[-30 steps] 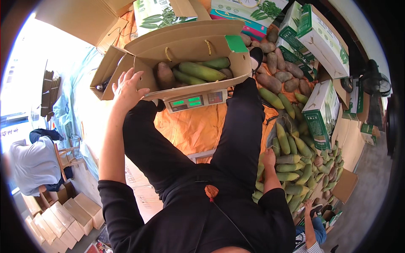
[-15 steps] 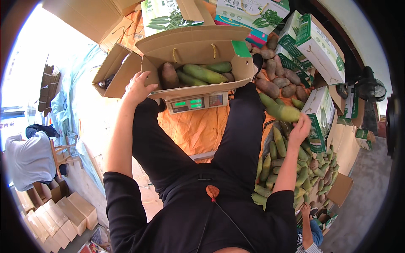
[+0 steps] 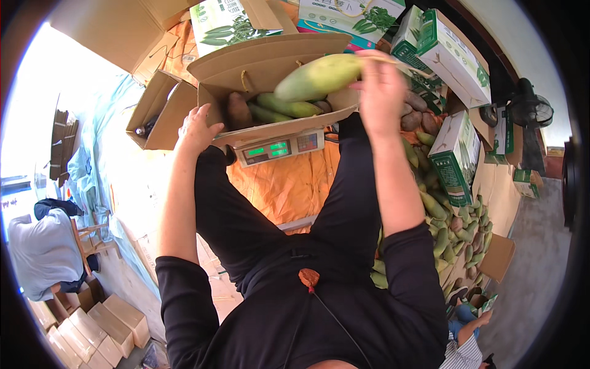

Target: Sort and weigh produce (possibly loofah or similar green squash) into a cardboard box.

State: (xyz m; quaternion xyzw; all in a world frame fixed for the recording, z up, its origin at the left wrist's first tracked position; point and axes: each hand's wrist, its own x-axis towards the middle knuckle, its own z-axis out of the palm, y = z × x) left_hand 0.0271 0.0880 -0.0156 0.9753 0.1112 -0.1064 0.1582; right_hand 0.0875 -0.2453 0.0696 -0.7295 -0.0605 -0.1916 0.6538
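Observation:
An open cardboard box [image 3: 246, 136] sits on a digital scale [image 3: 300, 145] in front of me. Several green radishes [image 3: 298, 109] lie inside, beside a reddish-brown root [image 3: 238, 109]. My left hand [image 3: 198, 130] grips the box's near left corner, its thumb against the front wall. Above the box's right part, my right hand [image 3: 380, 92] is closed round the root end of a pale green radish [image 3: 319, 77]. That radish points left, and its thin tail trails off to the right. Some of the box's contents are hidden behind it.
Green radishes [image 3: 435, 206] are heaped on my right, with reddish-brown roots [image 3: 413, 120] beyond. Printed cartons [image 3: 455, 58] stand at the far right near a black fan [image 3: 531, 107]. Several plain boxes [image 3: 92, 332] line the lower left. Another person [image 3: 46, 252] sits at left, one [image 3: 464, 344] at lower right.
My right hand has carried the radish up and left from beside the heap to over the box. My left hand stays on the box corner. The view has shifted slightly.

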